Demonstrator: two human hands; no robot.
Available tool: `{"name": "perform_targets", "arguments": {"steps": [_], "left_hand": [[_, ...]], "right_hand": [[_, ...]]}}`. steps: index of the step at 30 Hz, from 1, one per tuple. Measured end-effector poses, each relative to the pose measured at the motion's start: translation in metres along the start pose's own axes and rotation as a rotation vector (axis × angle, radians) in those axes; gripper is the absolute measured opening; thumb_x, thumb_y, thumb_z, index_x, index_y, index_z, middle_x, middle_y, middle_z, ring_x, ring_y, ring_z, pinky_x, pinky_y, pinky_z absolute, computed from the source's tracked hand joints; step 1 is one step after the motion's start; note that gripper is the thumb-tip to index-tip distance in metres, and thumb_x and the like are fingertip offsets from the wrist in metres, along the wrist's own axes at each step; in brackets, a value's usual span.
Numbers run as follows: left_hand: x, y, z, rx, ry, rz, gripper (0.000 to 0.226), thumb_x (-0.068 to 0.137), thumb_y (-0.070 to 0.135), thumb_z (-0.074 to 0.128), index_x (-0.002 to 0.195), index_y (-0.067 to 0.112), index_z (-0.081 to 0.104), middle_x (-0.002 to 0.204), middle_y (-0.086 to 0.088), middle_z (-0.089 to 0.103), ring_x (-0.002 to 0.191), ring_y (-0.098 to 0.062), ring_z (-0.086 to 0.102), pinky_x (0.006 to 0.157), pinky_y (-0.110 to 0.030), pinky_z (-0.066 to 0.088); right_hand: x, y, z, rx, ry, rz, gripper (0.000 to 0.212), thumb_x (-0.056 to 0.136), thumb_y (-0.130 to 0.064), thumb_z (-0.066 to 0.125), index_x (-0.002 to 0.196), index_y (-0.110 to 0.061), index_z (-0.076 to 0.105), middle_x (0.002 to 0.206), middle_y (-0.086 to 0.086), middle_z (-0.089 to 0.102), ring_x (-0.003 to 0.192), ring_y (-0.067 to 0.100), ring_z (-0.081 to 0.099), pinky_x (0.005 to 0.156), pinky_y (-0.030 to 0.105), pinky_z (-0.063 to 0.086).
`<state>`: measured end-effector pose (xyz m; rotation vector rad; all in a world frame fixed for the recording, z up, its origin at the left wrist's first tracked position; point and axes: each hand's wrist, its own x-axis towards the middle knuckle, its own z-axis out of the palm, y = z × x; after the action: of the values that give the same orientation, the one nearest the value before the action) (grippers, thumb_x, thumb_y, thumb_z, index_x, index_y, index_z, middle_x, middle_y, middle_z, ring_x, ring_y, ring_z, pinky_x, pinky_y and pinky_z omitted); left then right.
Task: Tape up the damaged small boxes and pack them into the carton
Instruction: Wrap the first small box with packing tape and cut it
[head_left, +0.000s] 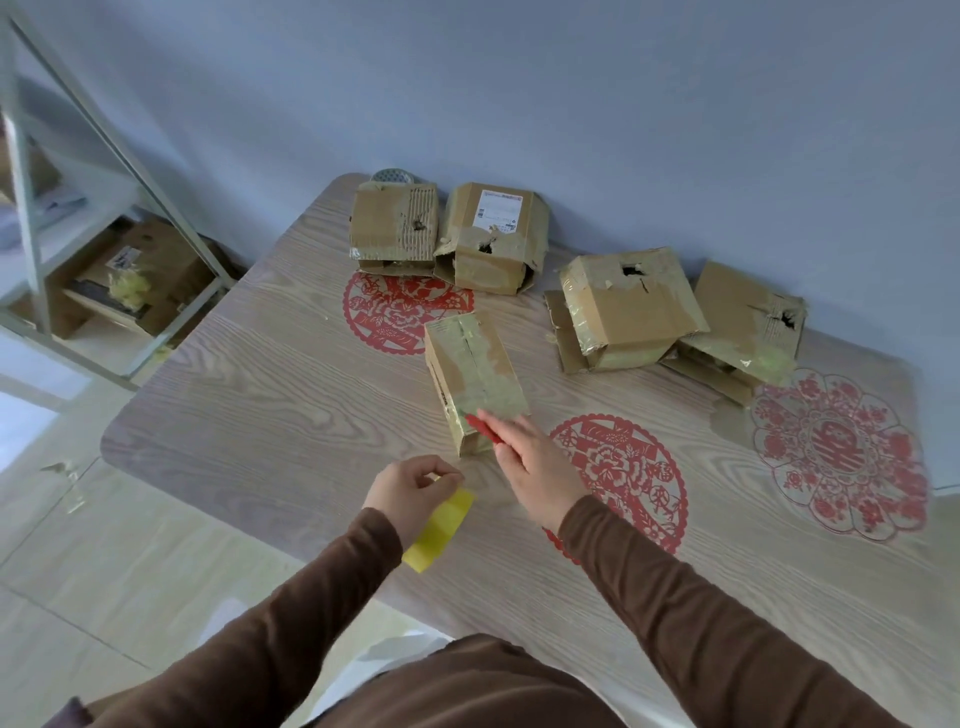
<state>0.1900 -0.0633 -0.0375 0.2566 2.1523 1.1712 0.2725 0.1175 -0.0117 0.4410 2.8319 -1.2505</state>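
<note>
A small cardboard box (475, 376) covered with shiny tape lies on the wooden table (270, 374) in front of me. My right hand (530, 462) holds a red tool (483, 428) whose tip touches the box's near end. Closer to me, my left hand (413, 491) grips a yellow tape roll (441, 530) just above the table's near edge. Several torn boxes with holes sit along the wall: two at the back left (395, 226) (493, 239) and two at the right (626, 306) (743, 322).
Red paper-cut decals (400, 312) (628, 473) (841, 452) lie flat on the table. A metal rack (104, 171) with cardboard boxes (135, 275) stands at the left on the tiled floor. The blue wall runs behind the table.
</note>
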Motion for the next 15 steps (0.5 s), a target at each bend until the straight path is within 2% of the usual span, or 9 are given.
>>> {"name": "perform_targets", "arguments": {"steps": [2, 5, 6, 8, 9, 11, 13, 15], "left_hand": [[-0.014, 0.005, -0.012, -0.114, 0.013, 0.036, 0.031, 0.067, 0.057, 0.067, 0.079, 0.03, 0.077, 0.066, -0.016, 0.063, 0.059, -0.014, 0.049, 0.061, -0.028, 0.04], [-0.027, 0.008, -0.024, -0.17, 0.047, 0.058, 0.029, 0.071, 0.055, 0.069, 0.079, 0.028, 0.078, 0.076, -0.021, 0.068, 0.062, -0.015, 0.051, 0.062, -0.03, 0.042], [-0.028, 0.008, -0.026, -0.173, 0.062, 0.055, 0.029, 0.072, 0.055, 0.069, 0.078, 0.029, 0.078, 0.075, -0.02, 0.068, 0.061, -0.015, 0.051, 0.062, -0.031, 0.042], [-0.026, 0.004, -0.031, -0.168, 0.096, 0.038, 0.022, 0.08, 0.049, 0.074, 0.076, 0.028, 0.078, 0.065, -0.016, 0.063, 0.06, -0.015, 0.049, 0.061, -0.032, 0.041], [-0.025, 0.002, -0.033, -0.165, 0.111, 0.034, 0.019, 0.085, 0.043, 0.076, 0.075, 0.026, 0.078, 0.061, -0.01, 0.06, 0.058, -0.014, 0.047, 0.06, -0.032, 0.04], [-0.023, -0.001, -0.037, -0.146, 0.132, 0.037, 0.019, 0.089, 0.035, 0.074, 0.073, 0.025, 0.076, 0.059, 0.0, 0.059, 0.057, -0.013, 0.047, 0.059, -0.032, 0.041], [-0.022, -0.002, -0.04, -0.126, 0.157, 0.034, 0.018, 0.09, 0.034, 0.074, 0.073, 0.029, 0.076, 0.059, 0.002, 0.061, 0.056, -0.011, 0.049, 0.059, -0.031, 0.043], [-0.023, -0.003, -0.045, -0.125, 0.183, 0.026, 0.016, 0.089, 0.038, 0.074, 0.075, 0.032, 0.076, 0.061, -0.003, 0.065, 0.056, -0.011, 0.051, 0.059, -0.033, 0.045]], "right_hand": [[-0.007, -0.004, 0.011, 0.031, 0.021, -0.003, 0.051, 0.102, -0.015, 0.051, 0.15, -0.032, 0.045, 0.104, -0.008, 0.052, 0.091, 0.006, 0.05, 0.079, 0.012, 0.04], [-0.006, -0.016, 0.029, 0.174, 0.033, 0.046, 0.045, 0.103, -0.016, 0.05, 0.146, -0.031, 0.051, 0.113, -0.006, 0.06, 0.104, 0.007, 0.056, 0.095, 0.023, 0.045], [-0.005, -0.022, 0.033, 0.264, 0.024, 0.069, 0.041, 0.104, -0.02, 0.046, 0.144, -0.028, 0.054, 0.116, -0.009, 0.062, 0.109, 0.003, 0.056, 0.099, 0.025, 0.044], [-0.004, -0.035, 0.038, 0.39, -0.026, 0.088, 0.042, 0.106, -0.036, 0.039, 0.142, -0.026, 0.057, 0.11, -0.024, 0.057, 0.103, -0.008, 0.053, 0.095, 0.021, 0.042], [-0.004, -0.042, 0.04, 0.388, -0.051, 0.077, 0.044, 0.105, -0.045, 0.039, 0.141, -0.029, 0.057, 0.107, -0.026, 0.054, 0.101, -0.01, 0.052, 0.093, 0.018, 0.04], [-0.003, -0.05, 0.046, 0.326, -0.061, 0.077, 0.045, 0.101, -0.053, 0.048, 0.14, -0.032, 0.057, 0.111, -0.016, 0.055, 0.107, -0.006, 0.054, 0.098, 0.017, 0.042], [0.0, -0.054, 0.056, 0.276, -0.012, 0.076, 0.037, 0.101, -0.041, 0.055, 0.136, -0.031, 0.062, 0.112, -0.006, 0.06, 0.108, 0.002, 0.057, 0.098, 0.019, 0.045], [0.005, -0.06, 0.065, 0.361, 0.012, 0.104, 0.029, 0.103, -0.028, 0.054, 0.129, -0.025, 0.068, 0.112, -0.003, 0.066, 0.107, 0.005, 0.061, 0.096, 0.021, 0.048]]}}
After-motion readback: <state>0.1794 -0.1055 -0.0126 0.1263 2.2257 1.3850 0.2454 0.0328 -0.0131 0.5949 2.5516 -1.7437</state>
